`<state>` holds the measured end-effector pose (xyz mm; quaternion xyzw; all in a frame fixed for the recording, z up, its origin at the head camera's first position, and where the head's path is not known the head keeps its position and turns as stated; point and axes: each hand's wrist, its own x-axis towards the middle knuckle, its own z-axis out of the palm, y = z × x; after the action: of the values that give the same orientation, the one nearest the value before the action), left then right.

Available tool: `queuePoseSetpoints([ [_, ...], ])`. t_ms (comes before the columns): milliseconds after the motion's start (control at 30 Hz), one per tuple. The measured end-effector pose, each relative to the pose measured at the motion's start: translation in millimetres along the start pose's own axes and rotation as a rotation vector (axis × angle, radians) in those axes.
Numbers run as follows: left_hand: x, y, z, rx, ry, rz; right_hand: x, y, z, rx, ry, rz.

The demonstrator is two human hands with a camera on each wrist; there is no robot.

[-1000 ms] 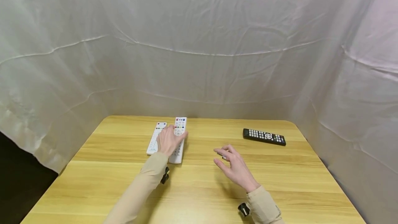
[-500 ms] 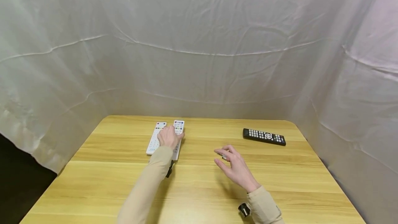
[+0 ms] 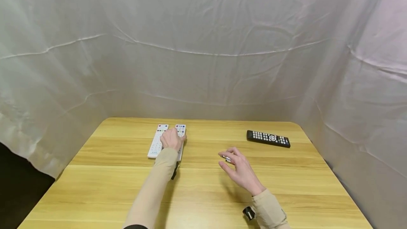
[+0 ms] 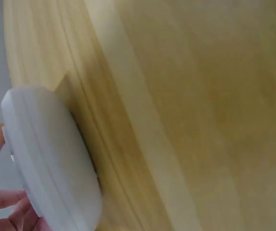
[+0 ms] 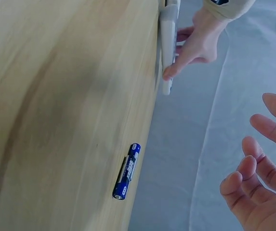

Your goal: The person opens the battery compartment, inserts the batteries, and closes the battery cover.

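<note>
A: What's different from a second ago?

B: Left hand (image 3: 171, 139) and its white remote (image 3: 181, 130) have shifted closer to the second white remote (image 3: 157, 145). The two now lie side by side, roughly parallel, a narrow strip of table (image 3: 203, 193) showing between their far ends. Right hand (image 3: 239, 170) basically unchanged; so is the black remote (image 3: 268, 139) off to the right.

A: Left grip?

B: Fingers bent round the white remote, thumb on its right edge, palm side down over the middle. Can't tell whether the underside rests fully on the table.

A: Right hand?

B: Holds nothing. Fingers loosely bent, thumb apart from them. Blue battery (image 5: 126, 171) lies on the table; head view catches it past the gap between thumb and fingers, right wrist view shows it clear of the hand.

A: Materials?

B: Remotes are long slim bars, plastic-looking. Held one has a smooth, rounded pale end in the left wrist view, coloured buttons near the far end. Black one has pale keys, sits slanted. Battery: shiny cylinder, white lettering. Table: yellowish wood grain, rounded far corners. Cloth (image 3: 203, 77) behind is grey, creased. Sleeves (image 3: 149, 193) beige.
</note>
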<state>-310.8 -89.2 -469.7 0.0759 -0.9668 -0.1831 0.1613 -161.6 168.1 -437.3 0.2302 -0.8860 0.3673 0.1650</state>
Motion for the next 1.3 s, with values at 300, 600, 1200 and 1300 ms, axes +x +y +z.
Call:
queuePoseSetpoints([
  [300,-1.2,-1.3,4.3,0.029,0.011,-0.011,0.6,1,-3,-0.034,0.015,-0.004],
  [600,-2.1,-3.0,4.4,0.006,0.019,-0.002,1.8,1,-6,-0.047,0.021,0.020],
  [1200,-1.5,-2.2,3.6,0.043,0.100,0.068,1.2,24,-17,0.053,0.024,0.124],
  [1300,-1.6,3.6,3.6,0.047,0.129,0.112,-0.2,34,-24,0.067,0.023,0.152],
])
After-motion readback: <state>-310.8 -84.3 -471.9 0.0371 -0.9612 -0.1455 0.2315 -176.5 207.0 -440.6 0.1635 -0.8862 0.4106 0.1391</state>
